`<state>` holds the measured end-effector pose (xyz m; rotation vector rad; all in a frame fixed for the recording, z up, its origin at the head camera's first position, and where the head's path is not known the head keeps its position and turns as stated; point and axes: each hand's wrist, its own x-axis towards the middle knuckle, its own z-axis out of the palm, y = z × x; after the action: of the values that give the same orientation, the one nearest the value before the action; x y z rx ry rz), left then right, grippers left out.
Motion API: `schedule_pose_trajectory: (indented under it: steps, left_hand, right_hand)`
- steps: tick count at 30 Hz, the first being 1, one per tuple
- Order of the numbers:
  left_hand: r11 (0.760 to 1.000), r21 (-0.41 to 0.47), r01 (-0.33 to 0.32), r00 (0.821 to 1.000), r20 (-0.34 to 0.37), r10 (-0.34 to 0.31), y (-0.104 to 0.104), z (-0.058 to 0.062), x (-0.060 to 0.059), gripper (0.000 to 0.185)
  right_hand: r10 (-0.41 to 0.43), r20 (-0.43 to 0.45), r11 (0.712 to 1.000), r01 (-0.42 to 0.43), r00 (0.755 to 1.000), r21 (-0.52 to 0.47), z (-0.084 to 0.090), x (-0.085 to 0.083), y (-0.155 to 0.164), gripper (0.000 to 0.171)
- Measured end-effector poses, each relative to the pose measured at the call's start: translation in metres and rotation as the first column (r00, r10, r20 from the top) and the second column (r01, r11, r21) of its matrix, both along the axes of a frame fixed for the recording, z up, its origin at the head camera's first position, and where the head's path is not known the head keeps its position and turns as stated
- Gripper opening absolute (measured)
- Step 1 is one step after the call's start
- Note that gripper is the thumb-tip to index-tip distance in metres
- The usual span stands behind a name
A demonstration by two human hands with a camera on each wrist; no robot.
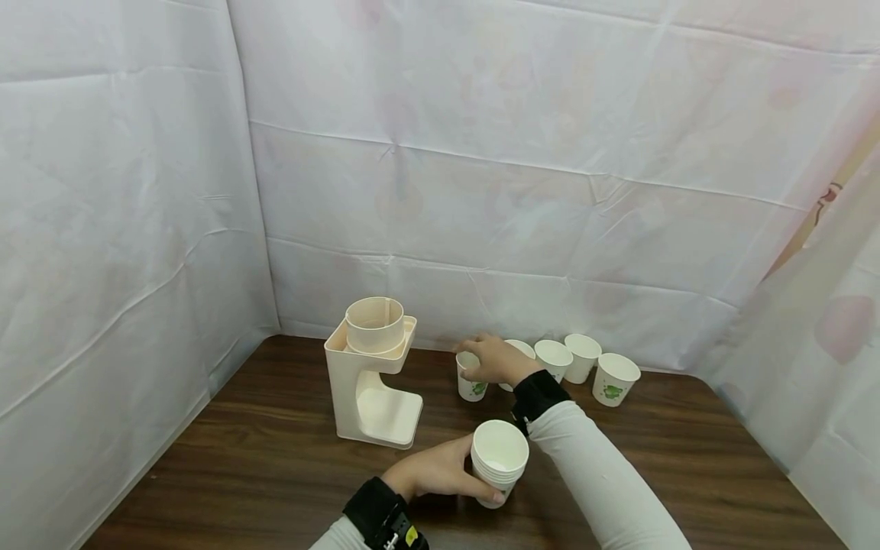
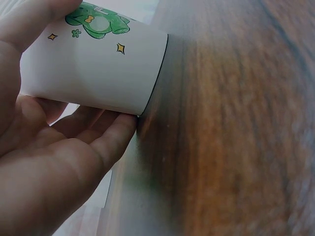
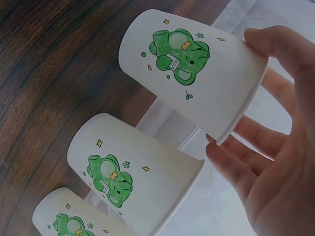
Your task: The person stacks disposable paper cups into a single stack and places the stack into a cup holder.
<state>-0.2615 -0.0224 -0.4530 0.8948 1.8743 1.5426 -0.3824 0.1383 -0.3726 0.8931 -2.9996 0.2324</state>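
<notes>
Paper cup stack (image 1: 498, 462) is steadied on the counter (image 1: 275, 458) in the left hand (image 1: 433, 470)'s wrapped grip; right hand (image 1: 491, 359) pinches the leftmost single cup (image 1: 470, 382) by its rim for lifting.

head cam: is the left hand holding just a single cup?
No, the left hand grips a nested stack of cups, with several rims showing one under another.

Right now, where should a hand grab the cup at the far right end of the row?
Probably from above, fingers round the rim: the end cup stands upright on the table, mouth open. Its right side is free; its neighbour cup crowds the left.
</notes>
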Motion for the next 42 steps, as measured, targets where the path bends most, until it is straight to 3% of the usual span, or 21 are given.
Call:
schedule_pose_trajectory:
  steps: [16,29,35,42]
  left_hand:
    - [1.000,-0.005,-0.004,1.000,-0.005,0.004,0.001,0.002,0.000,0.076]
    - [1.000,-0.004,0.000,1.000,-0.019,0.000,0.000,0.003,0.001,0.075]
    - [1.000,-0.003,0.008,1.000,-0.021,-0.008,-0.001,0.004,0.001,0.076]
    - [1.000,0.005,-0.008,1.000,-0.020,0.008,0.001,0.002,0.003,0.073]
  right_hand:
    - [0.053,-0.030,0.998,-0.054,0.998,-0.020,-0.001,0.008,0.006,0.041]
    - [0.119,0.025,0.980,-0.113,0.993,-0.163,0.000,0.030,0.021,0.040]
    - [0.147,0.007,0.963,-0.142,0.989,-0.230,-0.001,0.041,0.036,0.039]
    - [0.094,-0.004,0.953,-0.092,0.996,-0.289,-0.006,0.058,0.052,0.041]
